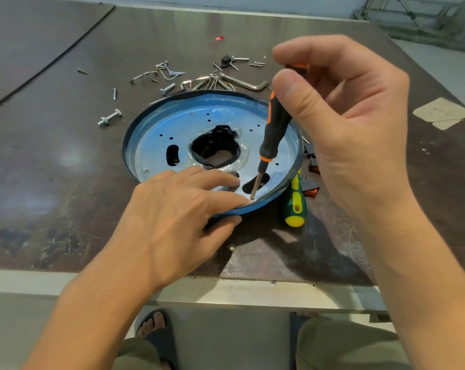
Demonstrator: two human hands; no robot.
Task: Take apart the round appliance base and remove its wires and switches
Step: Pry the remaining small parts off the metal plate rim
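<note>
**A:** What's at the far left?

**B:** A dark sheet [39,36] lying on the table [66,182]. Next comes a bolt [109,118] with its nut on. Loose screws [170,72] are scattered behind the base, with a hex key [250,85] to their right.

**A:** And the left hand?

**B:** The left hand [178,217] rests on the near rim of the base [172,129]. Its fingers are straight and press on the plate, and the thumb lies against the outer edge below. It grips nothing.

**A:** Where exactly is the base?

**B:** It lies flat in the middle of the table. It has a blue rim and a shiny plate, with a ragged black hole in the centre and slots around it.

**A:** What about the tool?

**B:** A black and orange driver [275,129] stands tilted. Its tip is down on the plate by the near rim, just beside the left index fingertip. I can't tell whether it sits in a screw head.

**A:** Who's holding it?

**B:** The right hand [346,124], raised over the base's right side. It pinches the top of the handle between the thumb and curled fingers.

**A:** Anything further right?

**B:** A green driver [295,206] lies by the base's right rim, its shaft running under the rim. Red switches [312,192] sit just beyond it, partly hidden by the right hand. Paper scraps [442,113] lie near the table's right edge.
</note>
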